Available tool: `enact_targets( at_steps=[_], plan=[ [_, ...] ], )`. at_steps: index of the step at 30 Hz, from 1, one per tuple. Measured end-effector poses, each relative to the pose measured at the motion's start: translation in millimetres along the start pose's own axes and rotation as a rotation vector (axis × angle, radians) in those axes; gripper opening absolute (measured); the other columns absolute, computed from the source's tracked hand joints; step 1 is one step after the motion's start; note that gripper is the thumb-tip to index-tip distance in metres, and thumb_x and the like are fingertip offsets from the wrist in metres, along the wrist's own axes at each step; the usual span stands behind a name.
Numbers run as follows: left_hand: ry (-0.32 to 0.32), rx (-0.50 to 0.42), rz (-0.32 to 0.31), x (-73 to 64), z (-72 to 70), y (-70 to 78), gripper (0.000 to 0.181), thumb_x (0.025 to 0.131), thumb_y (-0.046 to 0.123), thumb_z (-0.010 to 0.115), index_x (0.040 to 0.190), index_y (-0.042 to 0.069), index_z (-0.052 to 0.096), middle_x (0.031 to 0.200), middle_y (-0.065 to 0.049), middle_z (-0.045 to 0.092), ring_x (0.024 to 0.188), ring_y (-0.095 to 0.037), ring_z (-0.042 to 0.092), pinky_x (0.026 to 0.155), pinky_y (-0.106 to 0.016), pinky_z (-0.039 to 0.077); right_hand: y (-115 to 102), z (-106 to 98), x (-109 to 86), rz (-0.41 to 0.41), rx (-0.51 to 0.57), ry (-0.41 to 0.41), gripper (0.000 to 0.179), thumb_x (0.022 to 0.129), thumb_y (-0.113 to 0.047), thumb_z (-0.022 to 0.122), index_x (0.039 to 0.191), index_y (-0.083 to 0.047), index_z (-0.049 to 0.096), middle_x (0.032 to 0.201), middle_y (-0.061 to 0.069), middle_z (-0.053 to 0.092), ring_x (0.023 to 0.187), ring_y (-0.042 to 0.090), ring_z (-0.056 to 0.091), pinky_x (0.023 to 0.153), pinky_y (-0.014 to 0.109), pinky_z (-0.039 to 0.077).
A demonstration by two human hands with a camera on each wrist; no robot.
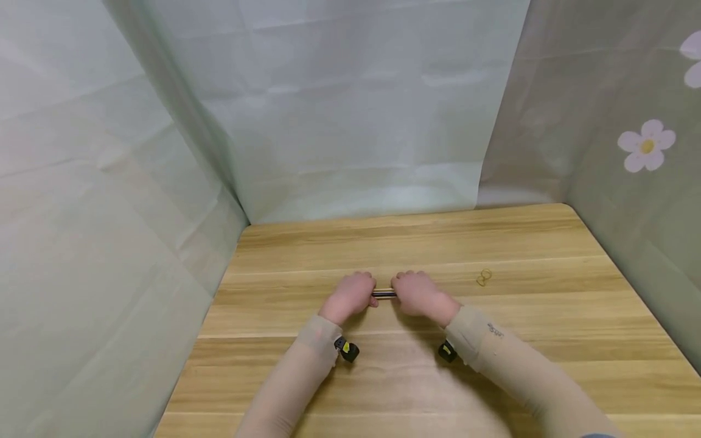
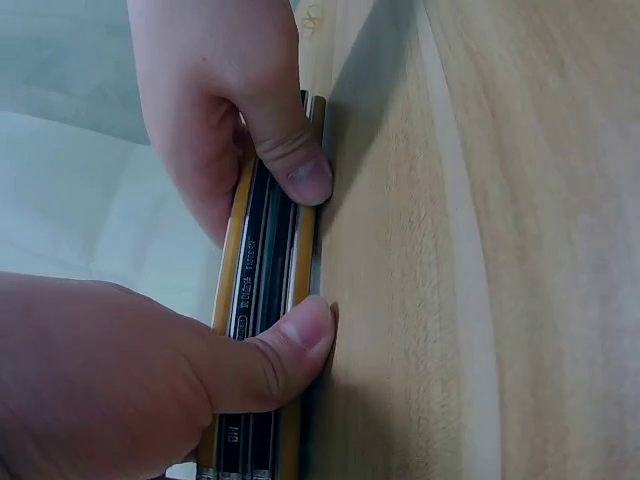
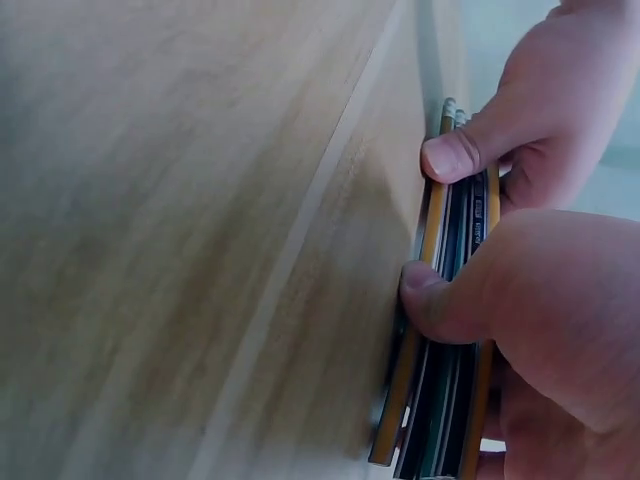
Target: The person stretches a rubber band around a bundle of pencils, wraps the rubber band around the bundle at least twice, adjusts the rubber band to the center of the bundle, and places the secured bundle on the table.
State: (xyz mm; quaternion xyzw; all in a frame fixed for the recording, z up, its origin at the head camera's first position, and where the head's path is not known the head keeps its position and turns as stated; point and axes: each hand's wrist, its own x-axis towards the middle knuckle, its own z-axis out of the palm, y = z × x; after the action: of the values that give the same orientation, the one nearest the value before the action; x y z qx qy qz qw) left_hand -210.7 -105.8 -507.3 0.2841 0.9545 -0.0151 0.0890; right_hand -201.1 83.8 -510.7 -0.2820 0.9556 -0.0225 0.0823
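Several pencils (image 1: 384, 294), yellow and dark with printed lettering, lie side by side in a bundle low over the table. My left hand (image 1: 353, 293) grips one end of them, its thumb laid across the near side. At the other end my right hand (image 1: 420, 294) grips the same bundle, thumb also across it. Between the two thumbs, a short stretch of the pencils (image 2: 262, 270) shows in the left wrist view. Pale tips of some pencils (image 3: 448, 108) stick out past the left hand in the right wrist view. Most of the other fingers are hidden behind the bundle.
Two thin yellow loops (image 1: 484, 277), like rubber bands, lie on the wooden table (image 1: 306, 255) to the right of my right hand. Pale green sheets (image 1: 356, 121) hang behind the table and along its sides. A small black device (image 1: 347, 349) is strapped at each wrist.
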Motion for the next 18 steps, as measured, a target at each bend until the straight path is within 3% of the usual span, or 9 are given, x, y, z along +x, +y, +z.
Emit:
enact_targets(
  at_steps=[5, 13, 18],
  plan=[
    [0.000, 0.078, 0.021, -3.6, 1.2, 3.1, 0.031, 0.101, 0.040, 0.075, 0.094, 0.010, 0.071, 0.095, -0.004, 0.066, 0.089, -0.023, 0.067, 0.080, -0.040, 0.060, 5, 4, 0.3, -0.011, 0.029, -0.011, 0.017, 0.096, -0.016, 0.073, 0.109, -0.005, 0.069, 0.104, 0.010, 0.069, 0.099, 0.032, 0.066, 0.086, 0.050, 0.055],
    [0.084, -0.023, 0.023, -5.0, 4.6, 0.6, 0.016, 0.105, 0.023, 0.071, 0.096, 0.013, 0.063, 0.090, -0.003, 0.071, 0.082, -0.022, 0.070, 0.077, -0.040, 0.060, 12, -6, -2.3, -0.036, 0.174, -0.019, 0.009, 0.105, -0.012, 0.067, 0.107, -0.006, 0.060, 0.087, 0.007, 0.065, 0.081, 0.027, 0.067, 0.075, 0.046, 0.060],
    [0.135, 0.038, -0.014, -6.5, 3.0, 4.3, 0.008, 0.108, 0.019, 0.065, 0.106, 0.011, 0.064, 0.098, -0.009, 0.072, 0.091, -0.029, 0.070, 0.079, -0.047, 0.059, 16, -4, -1.7, -0.060, 0.192, 0.006, 0.012, 0.108, -0.017, 0.064, 0.109, -0.007, 0.059, 0.089, 0.005, 0.067, 0.085, 0.027, 0.071, 0.077, 0.046, 0.061]
  ],
)
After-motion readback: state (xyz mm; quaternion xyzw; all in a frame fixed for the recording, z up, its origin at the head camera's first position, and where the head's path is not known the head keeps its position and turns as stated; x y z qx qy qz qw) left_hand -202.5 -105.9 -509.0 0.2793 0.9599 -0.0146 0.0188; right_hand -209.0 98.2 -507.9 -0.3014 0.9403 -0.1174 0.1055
